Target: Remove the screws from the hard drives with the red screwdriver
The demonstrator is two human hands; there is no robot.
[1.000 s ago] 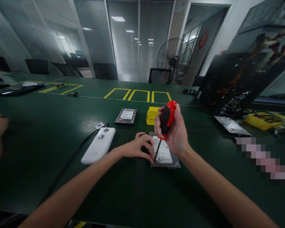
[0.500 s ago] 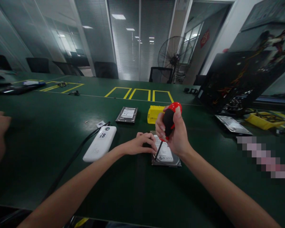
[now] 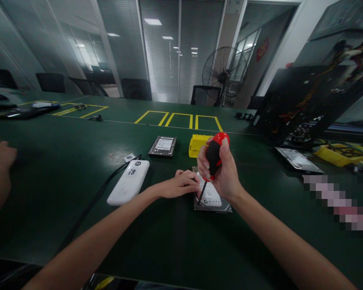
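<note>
A screwdriver (image 3: 213,158) with a thick red and black handle stands tilted in my right hand (image 3: 228,177), whose fingers are wrapped round it. Its dark shaft runs down to the near left corner of a hard drive (image 3: 213,196) with a white label, lying flat on the green table. My left hand (image 3: 184,184) grips the left edge of that drive with curled fingers; the fingertips are partly hidden. Just beyond the drive is a yellow box (image 3: 198,145), partly behind my right hand. A second hard drive (image 3: 163,146) lies farther back to the left.
A white power bank (image 3: 128,182) marked i8, with a black cable, lies left of my left forearm. Another person's hand (image 3: 0,157) rests at the far left. To the right are another drive (image 3: 298,159), a yellow tray (image 3: 335,156) and an open computer case (image 3: 293,104).
The view has shifted very slightly. Both hands keep their holds, and the screwdriver's tip stays at the same corner of the drive.
</note>
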